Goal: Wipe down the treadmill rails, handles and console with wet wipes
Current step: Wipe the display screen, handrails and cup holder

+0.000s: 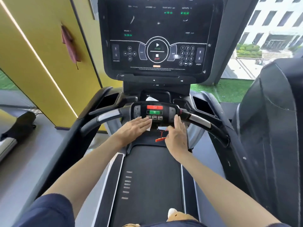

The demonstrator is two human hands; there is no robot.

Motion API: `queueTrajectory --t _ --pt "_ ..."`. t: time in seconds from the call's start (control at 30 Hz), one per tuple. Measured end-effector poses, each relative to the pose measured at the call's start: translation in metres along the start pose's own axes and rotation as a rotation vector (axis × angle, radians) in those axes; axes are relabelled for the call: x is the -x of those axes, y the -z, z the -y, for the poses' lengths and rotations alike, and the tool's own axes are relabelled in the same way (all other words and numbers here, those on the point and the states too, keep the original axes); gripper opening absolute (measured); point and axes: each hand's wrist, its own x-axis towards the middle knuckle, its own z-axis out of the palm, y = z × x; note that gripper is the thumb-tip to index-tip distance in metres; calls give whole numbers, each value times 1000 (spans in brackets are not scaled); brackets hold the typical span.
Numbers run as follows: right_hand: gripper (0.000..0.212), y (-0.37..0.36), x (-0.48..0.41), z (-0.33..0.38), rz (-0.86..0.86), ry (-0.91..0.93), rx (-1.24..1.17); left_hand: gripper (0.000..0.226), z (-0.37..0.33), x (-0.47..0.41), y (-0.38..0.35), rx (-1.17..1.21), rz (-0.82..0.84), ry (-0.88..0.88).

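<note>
Treadmill (pixel 77 138): black moulded frame. Matte ribbed belt (pixel 152 177) runs down centre frame, with a dark, pale-edged side rail (pixel 115 185) beside it. Glossy black console (pixel 157 38), upper centre, smeared, green digits lit. Curved handlebar (pixel 200 122), black with silver grip plates, spans mid-frame. Rounded control panel (pixel 155 113) at its middle, red and green buttons. Left hand (pixel 134 128): fingers straight and flat, pressing white wet wipe (pixel 149 127) onto the panel's lower left edge. Right hand (pixel 177 135): fingers extended against the panel's right side; thumb hold unclear. Red plastic safety clip (pixel 161 139) hangs just below.
</note>
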Motion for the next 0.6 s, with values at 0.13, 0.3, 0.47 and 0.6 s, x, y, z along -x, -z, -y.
queueTrajectory --t 0.13,0.3,0.47,0.6 --pt "12 -6 -5 27 -40 14 -3 40 36 43 21 -105 -16 -17" --pt "15 -8 -16 53 -61 28 -1 52 62 48 42 -99 -132 367" --pt "12 -7 -25 61 -73 69 73 30 8 9 27 65 -129 141" --pt "22 -3 -60 41 -151 122 74 20 64 52 20 52 -223 155"
